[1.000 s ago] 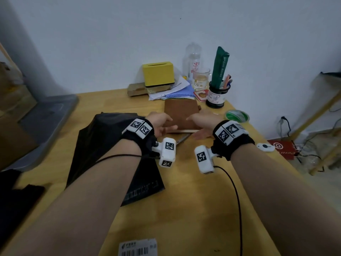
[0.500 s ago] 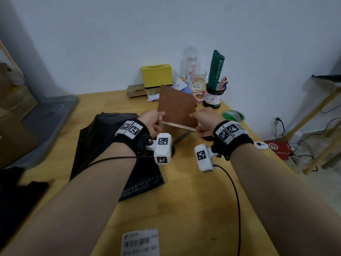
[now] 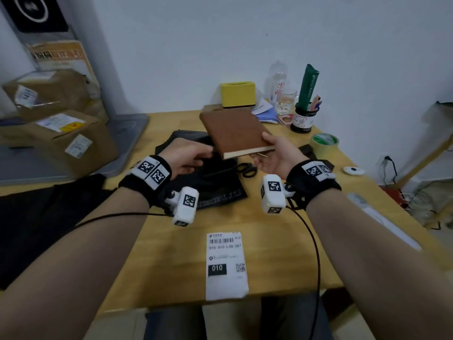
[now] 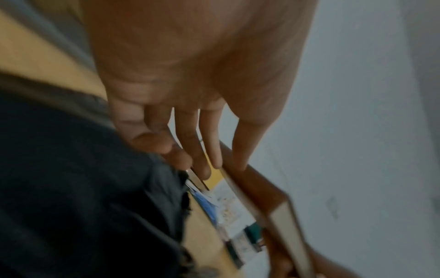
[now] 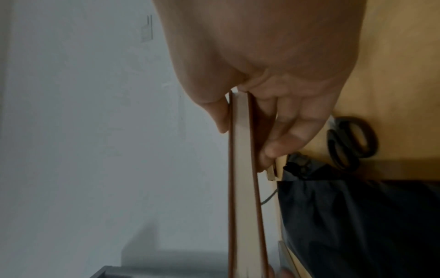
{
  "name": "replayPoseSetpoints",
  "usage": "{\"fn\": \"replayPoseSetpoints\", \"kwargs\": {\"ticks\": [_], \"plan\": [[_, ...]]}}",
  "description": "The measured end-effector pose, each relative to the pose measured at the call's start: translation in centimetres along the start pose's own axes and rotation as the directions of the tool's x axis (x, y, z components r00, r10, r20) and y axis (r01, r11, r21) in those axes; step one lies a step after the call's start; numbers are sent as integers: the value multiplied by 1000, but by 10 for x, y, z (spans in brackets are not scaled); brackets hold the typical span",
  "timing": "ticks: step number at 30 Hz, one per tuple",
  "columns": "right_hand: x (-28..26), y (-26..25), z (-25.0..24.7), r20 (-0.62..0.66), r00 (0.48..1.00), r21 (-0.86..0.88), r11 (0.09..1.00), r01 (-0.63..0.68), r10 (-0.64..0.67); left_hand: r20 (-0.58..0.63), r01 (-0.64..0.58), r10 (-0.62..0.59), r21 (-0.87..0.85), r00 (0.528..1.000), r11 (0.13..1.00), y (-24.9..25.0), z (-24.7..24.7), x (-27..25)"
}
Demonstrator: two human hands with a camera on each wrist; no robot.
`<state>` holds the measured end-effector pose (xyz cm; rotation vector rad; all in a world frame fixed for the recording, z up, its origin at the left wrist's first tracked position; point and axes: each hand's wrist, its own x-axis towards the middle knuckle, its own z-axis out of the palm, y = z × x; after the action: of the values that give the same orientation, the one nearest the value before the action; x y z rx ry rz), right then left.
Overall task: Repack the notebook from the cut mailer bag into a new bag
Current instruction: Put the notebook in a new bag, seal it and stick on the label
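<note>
A brown notebook (image 3: 235, 130) hangs tilted in the air over a black mailer bag (image 3: 213, 185) that lies flat on the wooden table (image 3: 269, 241). My right hand (image 3: 263, 148) grips its near right corner, thumb on the cover and fingers underneath; the right wrist view shows the notebook (image 5: 243, 188) pinched edge-on. My left hand (image 3: 203, 155) is at the near left corner with fairly straight fingers. In the left wrist view its fingertips (image 4: 218, 163) touch the edge of the notebook (image 4: 269, 190), above the black bag (image 4: 83, 188).
Scissors (image 3: 247, 169) lie just right of the bag, under the notebook's corner. A white shipping label (image 3: 226, 265) sits at the table's near edge. Green tape (image 3: 324, 142), a pen cup (image 3: 304, 119) and a yellow box (image 3: 237, 94) stand at the back. Cardboard boxes (image 3: 61, 138) are on the left.
The notebook, which stood on edge on the table between both hands, has been lifted and laid flatter over the black bag. The left hand has loosened its hold.
</note>
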<state>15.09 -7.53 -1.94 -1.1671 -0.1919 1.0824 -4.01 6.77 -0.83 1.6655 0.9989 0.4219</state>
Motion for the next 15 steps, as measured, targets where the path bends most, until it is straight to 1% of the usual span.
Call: {"fn": "replayPoseSetpoints", "kwargs": {"ticks": [1, 2, 3, 5, 6, 8, 10, 11, 13, 15], "plan": [[-4, 6, -1, -5, 1000, 14, 1000, -18, 18, -57, -61, 67, 110, 996, 992, -9, -7, -1], [-7, 11, -1, -9, 999, 30, 999, -30, 30, -69, -113, 132, 223, 989, 968, -17, -13, -3], [-11, 15, -3, -12, 999, 44, 998, -36, 36, -54, -141, 168, 338, 984, 931, -26, -18, -4], [-16, 20, -4, -13, 999, 71, 997, -39, 40, -6, -132, 160, 536, 987, 834, -44, -22, -2], [-18, 22, -4, -13, 999, 84, 996, -41, 42, 37, -138, 143, 592, 989, 794, -51, -22, -2], [-21, 24, -4, -16, 999, 111, 993, -44, 46, 137, -146, 77, 623, 988, 768, -62, -17, -1], [-21, 26, -5, -24, 998, 132, 990, -50, 53, 202, -144, 13, 650, 979, 746, -70, -12, 2], [-21, 27, -5, -28, 998, 138, 989, -49, 53, 213, -143, -6, 677, 977, 722, -74, -10, 6], [-19, 27, -5, -42, 998, 139, 989, -46, 52, 184, -127, -8, 711, 983, 691, -77, -8, 13], [-17, 28, -5, -55, 997, 133, 990, -43, 51, 132, -99, 7, 709, 991, 698, -77, -6, 21]]}}
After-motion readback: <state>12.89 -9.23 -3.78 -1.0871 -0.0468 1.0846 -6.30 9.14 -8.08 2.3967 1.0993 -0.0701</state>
